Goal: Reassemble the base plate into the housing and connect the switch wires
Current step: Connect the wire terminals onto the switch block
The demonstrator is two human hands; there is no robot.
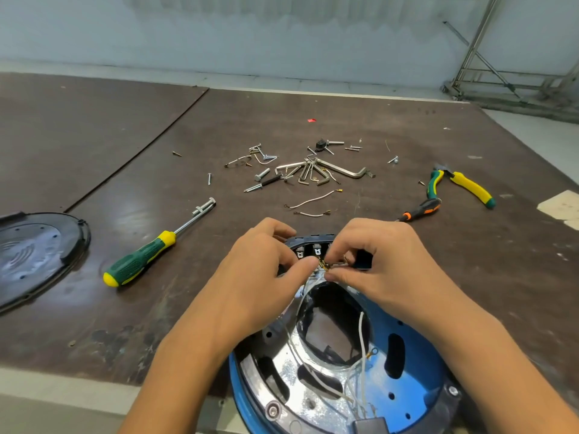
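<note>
A blue housing (419, 364) lies open side up at the near table edge, with a shiny metal base plate (282, 374) seated inside it. White switch wires (362, 339) loop across the plate. At the housing's far rim sits a dark switch block with metal terminals (316, 250). My left hand (260, 277) and my right hand (382, 264) meet just in front of that block. Both pinch a small brass wire connector (324, 265) between fingertips. Their fingers hide part of the switch.
A green-and-yellow screwdriver (141, 258) lies to the left, and a dark cover plate (34, 255) at the far left. Hex keys, bolts and screws (310, 170) are scattered behind. Two loose wires (313, 202), pliers (460, 183) and an orange-handled screwdriver (421, 209) lie at the right.
</note>
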